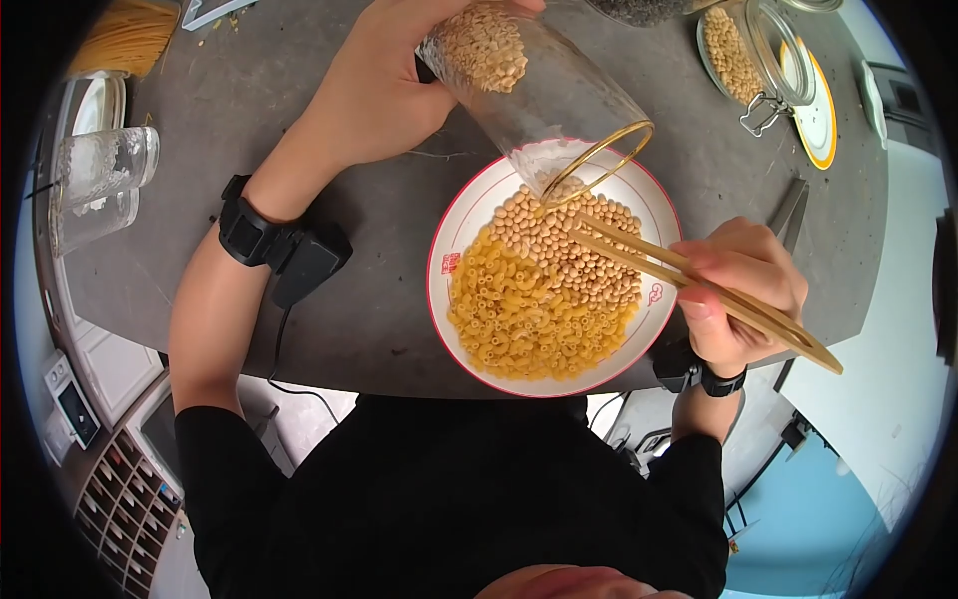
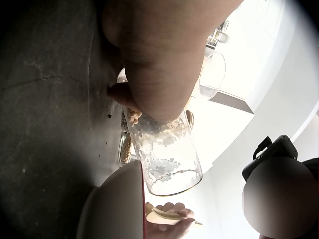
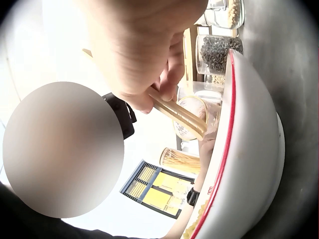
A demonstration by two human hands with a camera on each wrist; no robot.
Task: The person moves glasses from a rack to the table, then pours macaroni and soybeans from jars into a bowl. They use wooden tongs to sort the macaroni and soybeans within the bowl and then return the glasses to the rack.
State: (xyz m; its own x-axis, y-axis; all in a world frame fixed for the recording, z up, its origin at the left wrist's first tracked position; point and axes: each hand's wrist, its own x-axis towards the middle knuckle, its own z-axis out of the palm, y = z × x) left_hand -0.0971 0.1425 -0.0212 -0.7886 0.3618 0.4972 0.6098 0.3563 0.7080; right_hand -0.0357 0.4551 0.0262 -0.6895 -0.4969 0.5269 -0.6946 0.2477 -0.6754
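Note:
My left hand [image 1: 384,95] grips a clear drinking glass [image 1: 569,95] with a gold rim. The glass lies tilted, its mouth low over the far side of a white bowl [image 1: 656,235] with a red rim. Beige flakes [image 1: 489,50] sit toward the glass's base. In the bowl, small round beige beans [image 1: 599,275] fill the far side and yellow elbow macaroni [image 1: 539,324] the near side. My right hand [image 1: 748,285] holds wooden tongs [image 1: 798,337], their tips over the beans, close to the glass's mouth. The left fingertips are partly hidden behind the glass.
At the back right are a clip-top jar of beans [image 1: 731,55], a yellow-rimmed plate [image 1: 826,110] and a jar of dark contents [image 3: 219,54]. A dark flat blade [image 1: 791,212] lies beyond the right hand. Glassware [image 1: 100,190] and spaghetti [image 1: 125,38] stand left.

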